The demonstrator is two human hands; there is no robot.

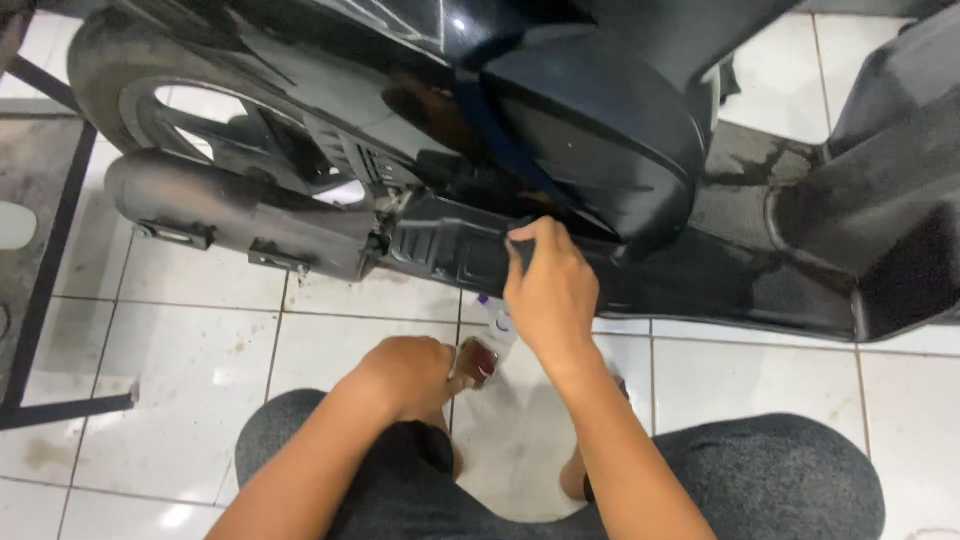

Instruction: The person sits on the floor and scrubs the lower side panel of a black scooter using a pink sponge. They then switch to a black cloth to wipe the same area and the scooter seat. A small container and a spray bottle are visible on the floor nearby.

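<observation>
The right hand is raised to the black side panel of the scooter, low on its body just under the seat part; the fingertips are bent and pinch the upper edge of this panel, probably so the panel keeps steady or can be felt along its seam. The left hand is lower, near the person's knees, closed around a small bottle with dark reddish-brown liquid. It holds the bottle tilted, the neck toward the panel, I think to keep it ready near the work place. Behind the bottle, on the white tile floor, a small clear container with a purple cap shows; its label is pale and too small to tell. To the left is the grey exhaust pipe and the rear wheel
</observation>
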